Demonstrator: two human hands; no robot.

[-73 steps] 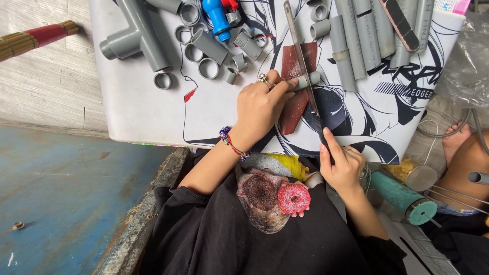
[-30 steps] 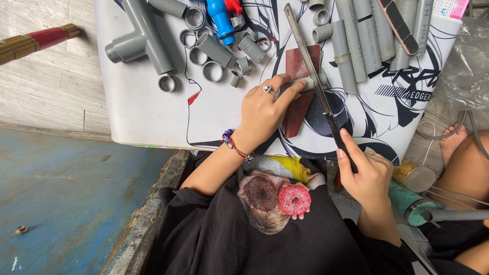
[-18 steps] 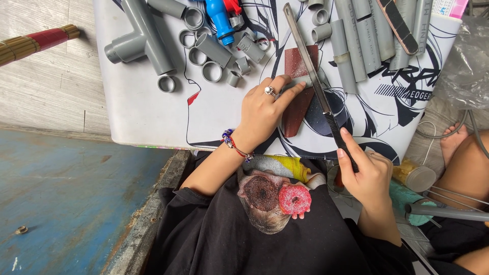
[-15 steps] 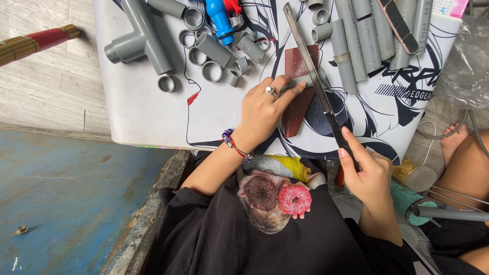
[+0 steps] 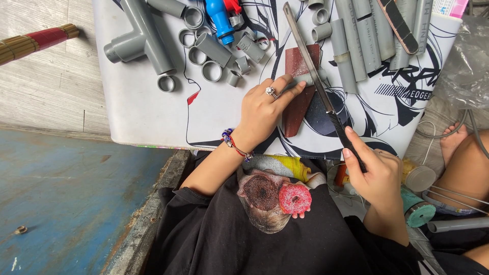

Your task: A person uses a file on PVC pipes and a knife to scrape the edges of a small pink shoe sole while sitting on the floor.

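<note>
My left hand (image 5: 265, 109) lies flat on the white printed board (image 5: 153, 112), fingers pressing a short grey pipe piece (image 5: 311, 77) onto a reddish-brown sheet of sandpaper (image 5: 298, 97). A ring and a beaded bracelet are on that hand. My right hand (image 5: 377, 175) grips the dark handle of a long hacksaw blade (image 5: 308, 63), which slants up and to the left across the pipe piece beside my left fingertips.
Grey pipe fittings, among them a tee (image 5: 140, 40), several rings (image 5: 196, 35) and a blue valve (image 5: 221, 18), lie at the board's top. Long grey pipes (image 5: 356, 40) lie at the right. A broom handle (image 5: 30, 43) is far left. A bare foot (image 5: 456, 142) and a green-capped tube (image 5: 417, 211) are at right.
My right hand has drawn the saw blade back toward me and down to the right. My left hand keeps its hold on the pipe piece.
</note>
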